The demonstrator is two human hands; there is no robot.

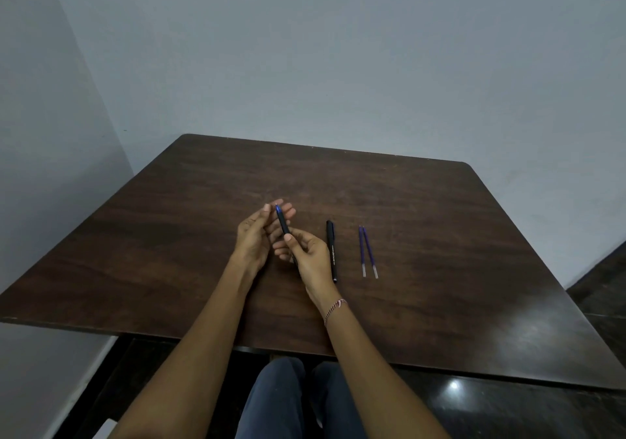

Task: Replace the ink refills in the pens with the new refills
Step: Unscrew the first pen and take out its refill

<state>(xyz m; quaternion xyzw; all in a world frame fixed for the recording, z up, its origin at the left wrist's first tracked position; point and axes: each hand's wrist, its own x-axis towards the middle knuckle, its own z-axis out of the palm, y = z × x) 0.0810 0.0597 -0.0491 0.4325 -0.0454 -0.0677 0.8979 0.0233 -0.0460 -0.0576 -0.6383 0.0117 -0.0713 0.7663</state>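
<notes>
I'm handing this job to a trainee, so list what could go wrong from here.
1. The held pen is pinched by the right hand only at mid-barrel, with the left hand at its tip; once it is opened, a part could slip and drop.
2. The two refills lie loose, side by side; an old refill laid near them could get mixed up.
3. The second pen lies beside the right hand and may be knocked and roll.

Right hand grips pen; 2 refills on table.
</notes>
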